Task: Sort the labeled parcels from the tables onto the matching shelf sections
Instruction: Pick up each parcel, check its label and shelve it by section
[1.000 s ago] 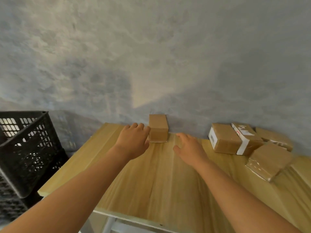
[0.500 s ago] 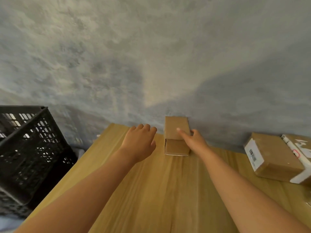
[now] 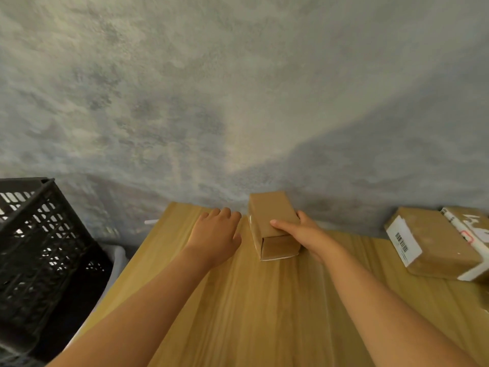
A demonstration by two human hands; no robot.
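A small plain brown cardboard parcel (image 3: 270, 217) lies on the wooden table (image 3: 264, 313) close to the wall. My right hand (image 3: 307, 237) grips it from the right, thumb across its top and fingers round its far right side. My left hand (image 3: 215, 235) hovers just left of the parcel with fingers loosely bent, a narrow gap between them. A larger brown parcel (image 3: 434, 245) with a white barcode label lies at the right edge, and another with white tape (image 3: 473, 229) lies beside it.
A black perforated plastic crate (image 3: 39, 255) stands left of the table, beyond its left edge. A blue-grey plastered wall (image 3: 238, 102) runs directly behind the table. Bare wood stretches between my forearms towards me.
My right hand has closed its thumb and fingers round the small parcel. The left hand stayed just left of it. The view has drawn nearer and shifted left.
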